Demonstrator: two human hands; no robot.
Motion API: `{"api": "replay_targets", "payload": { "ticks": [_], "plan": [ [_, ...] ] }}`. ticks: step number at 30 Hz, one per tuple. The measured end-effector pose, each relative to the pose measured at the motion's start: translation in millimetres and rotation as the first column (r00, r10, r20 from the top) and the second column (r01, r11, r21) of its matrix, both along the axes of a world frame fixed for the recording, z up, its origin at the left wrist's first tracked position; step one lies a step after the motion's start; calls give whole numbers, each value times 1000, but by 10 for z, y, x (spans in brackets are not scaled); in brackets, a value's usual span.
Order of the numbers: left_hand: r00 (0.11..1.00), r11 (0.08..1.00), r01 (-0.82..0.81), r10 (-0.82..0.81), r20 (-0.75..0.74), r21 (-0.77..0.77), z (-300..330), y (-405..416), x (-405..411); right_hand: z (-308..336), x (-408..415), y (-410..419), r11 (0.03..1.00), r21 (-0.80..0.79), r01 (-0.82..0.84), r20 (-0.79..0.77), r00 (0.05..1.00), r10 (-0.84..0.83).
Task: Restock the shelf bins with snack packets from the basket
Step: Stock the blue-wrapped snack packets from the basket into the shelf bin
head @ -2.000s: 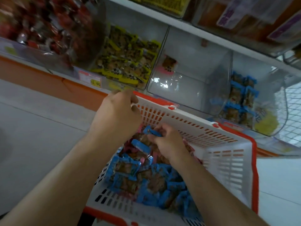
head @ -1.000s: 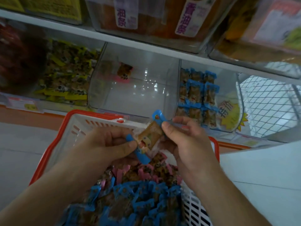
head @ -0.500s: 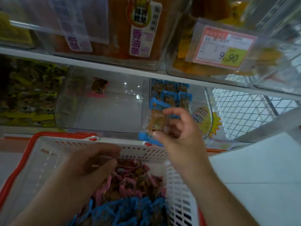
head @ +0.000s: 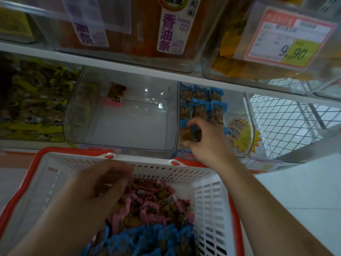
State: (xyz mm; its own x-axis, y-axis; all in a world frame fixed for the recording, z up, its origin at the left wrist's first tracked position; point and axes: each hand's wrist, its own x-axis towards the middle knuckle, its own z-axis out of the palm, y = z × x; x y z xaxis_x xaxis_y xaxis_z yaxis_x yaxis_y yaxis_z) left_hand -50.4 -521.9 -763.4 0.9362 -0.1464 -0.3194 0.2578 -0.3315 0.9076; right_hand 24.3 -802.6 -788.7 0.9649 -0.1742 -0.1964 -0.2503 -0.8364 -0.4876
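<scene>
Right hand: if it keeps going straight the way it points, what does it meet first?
The right hand, holding a blue-edged packet, points into the clear bin holding blue packets. It would probably first meet the stacked blue packets just beyond its fingers, though depth is unclear from this view.

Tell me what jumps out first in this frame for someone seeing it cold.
The right hand reaches into the shelf bin of blue packets, holding a blue-edged packet. Below, the white basket with an orange rim holds heaps of pink packets and blue ones, with the left hand over them. The clear middle bin shows just one pink packet, and a 9.90 price tag sits top right.
</scene>
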Motion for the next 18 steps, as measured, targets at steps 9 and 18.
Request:
{"api": "replay_targets", "payload": {
  "ticks": [9,18],
  "plan": [
    [998,987,-48,40,58,152,3,108,36,13,-76,-22,997,71,-8,50,999,4],
    [926,745,-323,123,356,583,300,684,124,501,-657,694,936,276,-220,288,948,138]
  ]
}}
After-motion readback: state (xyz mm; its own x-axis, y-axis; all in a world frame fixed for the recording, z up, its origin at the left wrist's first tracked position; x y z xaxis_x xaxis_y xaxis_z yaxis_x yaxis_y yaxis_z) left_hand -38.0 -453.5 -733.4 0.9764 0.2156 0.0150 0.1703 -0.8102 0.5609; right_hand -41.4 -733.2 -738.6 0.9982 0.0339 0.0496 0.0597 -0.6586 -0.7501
